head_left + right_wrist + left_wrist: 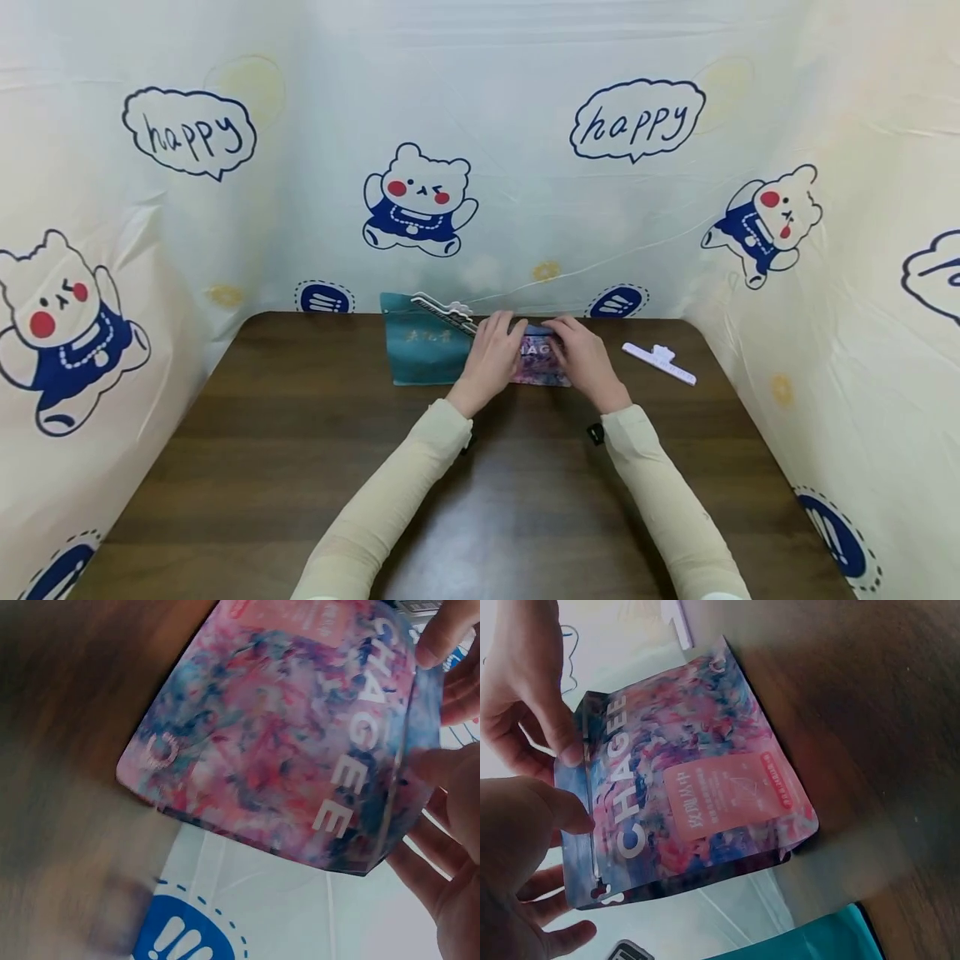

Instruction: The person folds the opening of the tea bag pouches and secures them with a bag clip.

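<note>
A pink, blue and purple CHAGEE tea pouch [538,367] stands upright on the table, its printed front toward me. My left hand [489,360] pinches its top strip near the left end, thumb in front and fingers behind. At the right end my right hand [594,360] pinches the same strip. In the left wrist view, both thumbs press on the pouch [682,780] along the seal line above the lettering. The right wrist view shows the pouch [270,742] from its other side edge, with the fingers partly hidden behind the top.
Left of the hands stands a teal pouch [423,354] with a dark, white-edged sealing clip [438,310] across its top. A white sealing clip [660,364] lies on the wooden table [300,467] to the right. Printed cloth [525,217] surrounds the back and sides.
</note>
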Demonstrator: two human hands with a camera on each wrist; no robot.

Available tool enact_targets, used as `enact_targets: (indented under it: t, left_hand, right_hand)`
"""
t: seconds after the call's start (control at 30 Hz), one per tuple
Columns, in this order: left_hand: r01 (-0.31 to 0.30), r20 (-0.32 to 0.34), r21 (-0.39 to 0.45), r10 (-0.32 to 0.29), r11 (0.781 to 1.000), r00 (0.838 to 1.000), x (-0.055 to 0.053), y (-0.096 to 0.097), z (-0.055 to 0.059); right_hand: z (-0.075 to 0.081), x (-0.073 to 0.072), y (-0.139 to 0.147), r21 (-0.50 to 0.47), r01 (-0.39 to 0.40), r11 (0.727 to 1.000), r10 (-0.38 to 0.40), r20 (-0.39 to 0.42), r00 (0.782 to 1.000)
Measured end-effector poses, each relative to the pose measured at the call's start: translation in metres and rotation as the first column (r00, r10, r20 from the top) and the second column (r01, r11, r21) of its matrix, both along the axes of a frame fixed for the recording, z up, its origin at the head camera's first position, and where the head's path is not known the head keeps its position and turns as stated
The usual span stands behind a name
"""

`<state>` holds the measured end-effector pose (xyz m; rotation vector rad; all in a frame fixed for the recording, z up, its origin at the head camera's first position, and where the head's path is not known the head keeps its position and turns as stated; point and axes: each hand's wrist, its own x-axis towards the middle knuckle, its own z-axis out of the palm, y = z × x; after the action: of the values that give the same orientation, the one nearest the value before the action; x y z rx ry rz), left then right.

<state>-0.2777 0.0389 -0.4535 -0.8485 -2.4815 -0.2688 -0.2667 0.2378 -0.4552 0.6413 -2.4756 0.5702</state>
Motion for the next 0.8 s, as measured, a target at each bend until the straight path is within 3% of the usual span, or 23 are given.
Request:
enact_targets:
  t: [0.37, 0.8]
  left_hand:
    - [0.047, 0.069, -0.019, -0.045, 0.999, 0.997, -0.004, 0.002, 0.002]
    - [0.037, 0.086, 0.087, -0.045, 0.996, 0.995, -0.011, -0.001, -0.003]
  right_hand:
    - [-0.008, -0.002, -0.002, 0.012, 0.038, 0.999, -0.036, -0.093, 0.995]
    - [-0.007, -0.002, -0.003, 0.015, 0.040, 0.999, -0.039, -0.056, 0.998]
